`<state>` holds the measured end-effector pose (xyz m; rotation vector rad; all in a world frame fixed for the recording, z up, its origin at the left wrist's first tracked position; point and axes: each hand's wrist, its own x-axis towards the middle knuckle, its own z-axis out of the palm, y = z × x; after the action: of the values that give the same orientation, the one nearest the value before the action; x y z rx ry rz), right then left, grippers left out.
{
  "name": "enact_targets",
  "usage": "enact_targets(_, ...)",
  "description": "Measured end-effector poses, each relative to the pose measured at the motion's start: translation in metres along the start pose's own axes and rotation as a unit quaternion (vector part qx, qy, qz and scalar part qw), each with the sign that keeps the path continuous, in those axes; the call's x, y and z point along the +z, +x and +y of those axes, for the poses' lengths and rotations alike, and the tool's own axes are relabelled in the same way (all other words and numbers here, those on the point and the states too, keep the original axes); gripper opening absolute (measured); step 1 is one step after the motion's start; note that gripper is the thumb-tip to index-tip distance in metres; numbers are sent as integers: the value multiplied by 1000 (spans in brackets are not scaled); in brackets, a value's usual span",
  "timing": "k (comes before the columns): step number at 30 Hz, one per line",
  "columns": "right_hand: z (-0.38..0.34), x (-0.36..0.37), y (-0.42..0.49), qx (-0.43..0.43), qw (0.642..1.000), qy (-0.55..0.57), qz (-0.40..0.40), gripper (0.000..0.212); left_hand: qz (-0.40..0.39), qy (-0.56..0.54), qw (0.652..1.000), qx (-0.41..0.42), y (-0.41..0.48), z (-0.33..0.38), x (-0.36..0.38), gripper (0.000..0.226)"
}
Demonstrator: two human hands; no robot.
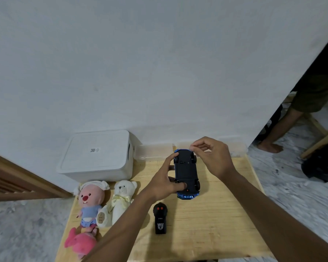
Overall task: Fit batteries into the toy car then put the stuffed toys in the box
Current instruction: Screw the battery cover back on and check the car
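A blue toy car [186, 173] is turned upside down above the wooden table [225, 214], its black underside facing me. My left hand [165, 178] grips the car along its left side, thumb on the underside near the close end. My right hand [211, 156] hovers at the car's far end with fingers curled and fingertips pinched together by the far wheel; whether it holds anything is hidden. Three stuffed toys lie at the table's left: a pink-faced doll in blue [90, 202], a white bear [121, 199] and a pink plush [80, 242]. A white lidded box [97, 157] stands behind them.
A black remote control [160, 219] lies on the table below the car. A clear plastic tray [153, 152] sits along the wall behind the car. Another person's legs [284, 125] stand at the right on the marbled floor, beside a dark bag [322, 163].
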<state>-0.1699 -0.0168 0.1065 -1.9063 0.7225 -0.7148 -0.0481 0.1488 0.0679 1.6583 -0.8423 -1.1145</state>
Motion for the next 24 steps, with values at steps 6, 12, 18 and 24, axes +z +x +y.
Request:
enact_targets(6, 3, -1, -9, -17, 1000, -4, -5, 17, -1, -13, 1000, -1, 1, 2, 5, 95)
enact_targets(12, 2, -8, -6, 7, 1000, 7, 2, 6, -1, -10, 1000, 1, -2, 0, 10, 95)
enact_targets(18, 7, -7, -14, -19, 1000, -6, -1, 14, 0, -15, 1000, -10, -1, 0, 12, 97)
enact_targets(24, 6, -11, -10, -8, 1000, -5, 4, 9, 3, -10, 1000, -8, -2, 0, 13, 96)
